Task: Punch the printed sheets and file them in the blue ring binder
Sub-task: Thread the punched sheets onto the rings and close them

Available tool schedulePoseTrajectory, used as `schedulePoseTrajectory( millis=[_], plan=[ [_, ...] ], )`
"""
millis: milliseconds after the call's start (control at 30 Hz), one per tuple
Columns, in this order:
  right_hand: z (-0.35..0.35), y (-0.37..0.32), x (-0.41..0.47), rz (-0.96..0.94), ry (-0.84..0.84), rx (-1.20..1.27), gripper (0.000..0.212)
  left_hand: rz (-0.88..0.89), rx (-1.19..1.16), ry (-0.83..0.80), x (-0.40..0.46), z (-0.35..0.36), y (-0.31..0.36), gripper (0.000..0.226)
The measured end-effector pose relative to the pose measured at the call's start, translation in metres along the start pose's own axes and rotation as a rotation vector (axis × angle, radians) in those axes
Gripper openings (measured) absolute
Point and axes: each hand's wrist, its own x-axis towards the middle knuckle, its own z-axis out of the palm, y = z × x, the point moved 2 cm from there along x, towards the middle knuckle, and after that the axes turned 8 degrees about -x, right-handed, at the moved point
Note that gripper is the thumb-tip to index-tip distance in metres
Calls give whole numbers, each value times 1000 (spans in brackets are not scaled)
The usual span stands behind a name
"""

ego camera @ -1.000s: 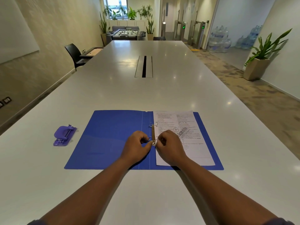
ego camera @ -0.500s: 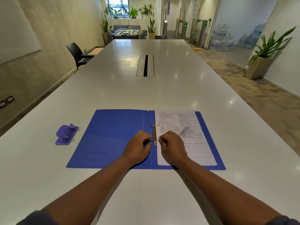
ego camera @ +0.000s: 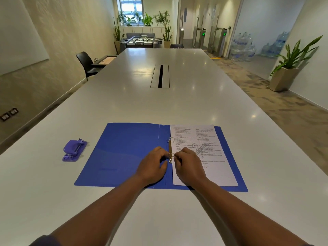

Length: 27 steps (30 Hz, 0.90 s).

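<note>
On the long white conference table (ego camera: 177,107) the blue ring binder (ego camera: 124,153) lies open, printed sheets (ego camera: 213,166) already threaded, purple hole punch (ego camera: 74,150) aside, while left hand (ego camera: 152,167) and right hand (ego camera: 188,166) pinch the lower ring (ego camera: 171,155), likely closing it.

A long white counter (ego camera: 177,107) runs away down the room, with a dark cable slot (ego camera: 160,76) set in its middle. A black chair (ego camera: 87,65) stands at its left side beside a small side table (ego camera: 104,61). At the far end stands a table football game (ego camera: 141,40) with potted plants (ego camera: 147,19) under a window (ego camera: 131,8). A tall potted plant (ego camera: 287,68) stands on the right, beyond it stacked water bottles (ego camera: 243,48). Wall sockets (ego camera: 8,114) sit low on the left wall.
</note>
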Motion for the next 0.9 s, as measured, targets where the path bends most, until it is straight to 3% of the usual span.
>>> schedulePoseTrajectory(
  millis=[167,467,667,900],
  plan=[
    [-1,1,-1,14,-13,23,18,-26,-30,-26,-1,-2,-2,25],
    [-3,5,6,-70,-43,-18,19,-82,-25,-228,8,3,5,40],
    [-8,16,19,-145,-74,-75,17,-115,95,-150,18,17,11,52],
    [-13,32,42,-145,-107,-129,18,-187,162,-48,43,35,8,46]
  ],
)
